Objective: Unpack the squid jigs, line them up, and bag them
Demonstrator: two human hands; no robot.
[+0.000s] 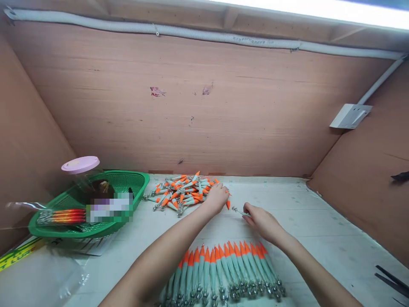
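Over the pale tabletop [319, 230], one lure [243, 212] is pinched between the thumb and fingers of the right hand [263, 223], hooks pointing left. Just beyond, the left hand [217, 198] is curled at the right edge of a pile of lures [182, 192]; whether it grips one cannot be told. Nearer lies a row of lures [222, 264], orange tips pointing away. Leftward sits a green basket [145, 182] holding a pink-lidded jar [89, 179].

At left on the bench [319, 230], a green basket [142, 181] with 1 pink-lidded jar [81, 164], a clear plastic bag [35, 279] and yellow strip [21, 254] nearby; far right, a 2-pronged black tool [393, 279]; higher up, white corrugated conduit [191, 32] across the wall [239, 106], a white switch box [349, 116], a bright light [335, 13]
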